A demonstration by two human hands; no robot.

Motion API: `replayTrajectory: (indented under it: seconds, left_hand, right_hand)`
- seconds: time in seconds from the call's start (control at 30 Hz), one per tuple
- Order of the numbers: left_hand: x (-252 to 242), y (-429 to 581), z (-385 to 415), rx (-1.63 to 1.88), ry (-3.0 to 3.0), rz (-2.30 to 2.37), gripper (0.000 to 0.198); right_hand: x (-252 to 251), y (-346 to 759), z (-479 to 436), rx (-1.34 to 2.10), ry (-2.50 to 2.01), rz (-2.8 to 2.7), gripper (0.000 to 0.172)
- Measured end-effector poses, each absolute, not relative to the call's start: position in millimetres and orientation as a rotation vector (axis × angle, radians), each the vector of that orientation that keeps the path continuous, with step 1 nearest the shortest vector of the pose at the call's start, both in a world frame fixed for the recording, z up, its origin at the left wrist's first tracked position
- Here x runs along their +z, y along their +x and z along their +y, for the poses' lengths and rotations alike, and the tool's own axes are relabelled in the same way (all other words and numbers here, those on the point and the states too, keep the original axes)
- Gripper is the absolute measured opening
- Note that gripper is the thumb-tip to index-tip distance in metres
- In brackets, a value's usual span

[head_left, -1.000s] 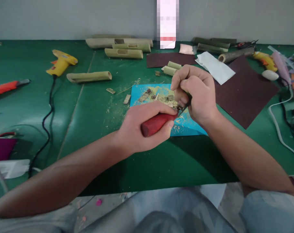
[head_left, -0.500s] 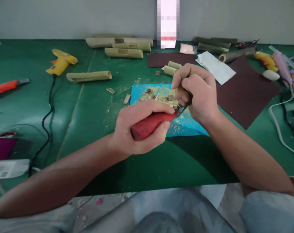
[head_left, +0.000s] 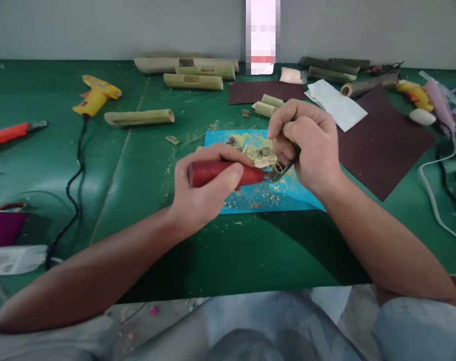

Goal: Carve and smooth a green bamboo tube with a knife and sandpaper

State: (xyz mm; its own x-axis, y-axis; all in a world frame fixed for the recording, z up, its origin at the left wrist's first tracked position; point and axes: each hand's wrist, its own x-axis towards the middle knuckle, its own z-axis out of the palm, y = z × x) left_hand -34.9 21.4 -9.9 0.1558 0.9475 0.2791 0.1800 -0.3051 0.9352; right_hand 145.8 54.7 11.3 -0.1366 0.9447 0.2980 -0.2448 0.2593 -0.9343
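My left hand [head_left: 203, 193] is wrapped round the red wooden handle of a carving knife [head_left: 228, 174], which lies almost level with its metal tip pointing right. My right hand [head_left: 306, 145] is closed in a fist at that tip, gripping a small piece that its fingers hide. Both hands hover over a blue cutting mat [head_left: 284, 193] strewn with pale bamboo shavings and several small chips [head_left: 256, 150].
Cut bamboo tubes [head_left: 139, 117] lie at the back of the green table [head_left: 145, 170]. A yellow glue gun [head_left: 96, 96] with a black cord and an orange cutter [head_left: 13, 132] lie left. Brown sandpaper sheets [head_left: 382, 140], white paper [head_left: 335, 104] and a second glue gun [head_left: 412, 93] lie right.
My left hand has slid left along the knife and swung the red handle up from a downward slant to nearly level. My right hand has stayed in place.
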Motion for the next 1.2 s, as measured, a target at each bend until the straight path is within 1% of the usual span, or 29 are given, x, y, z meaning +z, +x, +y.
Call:
replayTrajectory:
  seconds: [0.2,0.4,0.57,0.7,0.83,1.2]
  left_hand:
    - [-20.6,-30.8,29.3,1.113,1.385,1.099,0.016]
    - [-21.4,-31.2,25.1,1.193,1.402,1.102,0.014]
    - [-22.6,-33.8,24.8,1.247,1.429,1.137,0.013]
    - [-23.9,-35.5,24.9,1.254,1.430,1.171,0.013]
    - [-27.1,-35.3,25.3,1.236,1.418,1.150,0.014]
    - [-34.8,-32.1,30.1,1.144,1.254,1.042,0.018]
  right_hand:
    - [11.8,146.6,53.8,1.230,-0.750,-1.307,0.024]
    - [13.4,147.8,53.0,1.217,-0.900,-1.326,0.019]
    - [14.1,149.1,52.9,1.198,-0.986,-1.347,0.022]
    - [11.6,148.2,53.8,1.211,-0.844,-1.327,0.019]
    - [9.8,146.7,54.7,1.230,-0.727,-1.271,0.024]
    - [12.8,146.5,53.7,1.230,-0.828,-1.289,0.022]
